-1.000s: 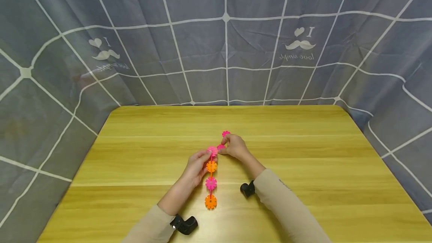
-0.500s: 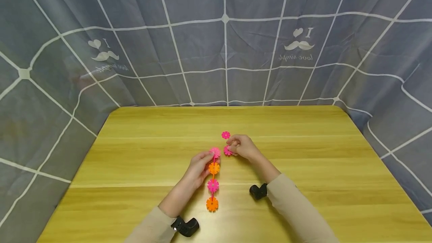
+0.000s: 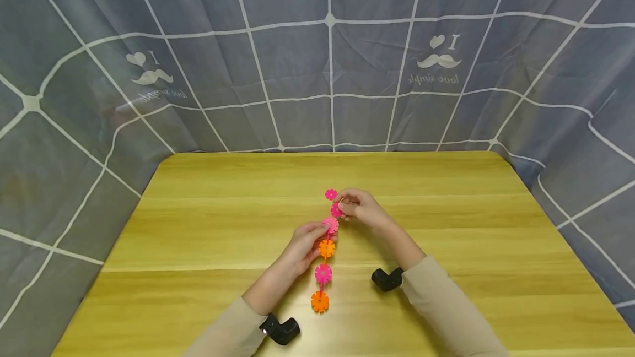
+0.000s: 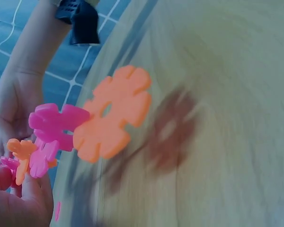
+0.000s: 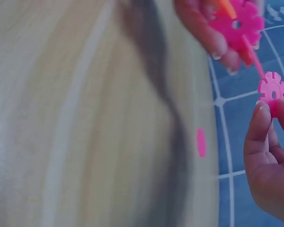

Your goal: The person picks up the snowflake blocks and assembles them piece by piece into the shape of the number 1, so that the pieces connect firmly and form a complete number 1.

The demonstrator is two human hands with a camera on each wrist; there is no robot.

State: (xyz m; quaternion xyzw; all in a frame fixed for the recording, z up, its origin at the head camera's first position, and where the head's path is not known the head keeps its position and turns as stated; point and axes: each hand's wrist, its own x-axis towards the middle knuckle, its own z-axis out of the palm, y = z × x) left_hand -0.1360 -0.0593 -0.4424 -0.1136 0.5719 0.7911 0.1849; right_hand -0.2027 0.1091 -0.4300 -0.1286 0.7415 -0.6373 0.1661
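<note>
My left hand (image 3: 305,247) pinches the light pink disc (image 3: 331,225) at the top of a chain of notched snowflake building discs. Below it hang an orange disc (image 3: 327,248), a pink disc (image 3: 323,274) and a last orange disc (image 3: 319,302), joined by others seen edge-on. That end orange disc (image 4: 135,101) looms large in the left wrist view, its shadow on the table. Between thumb and fingers, my right hand (image 3: 364,209) pinches a separate hot-pink disc (image 3: 336,210), close above the chain's top. Fingers partly cover both pinched discs.
One loose pink disc (image 3: 331,194) lies on the wooden table (image 3: 223,225), just beyond my hands. Black wrist cameras (image 3: 284,330) ride on both forearms. A grey-blue curtain (image 3: 297,81) with white lines stands behind the table and at both sides.
The right hand draws the hot-pink disc away from the chain, then moves it up above the chain's top. The left hand and chain shift right. The loose disc stays on the table.
</note>
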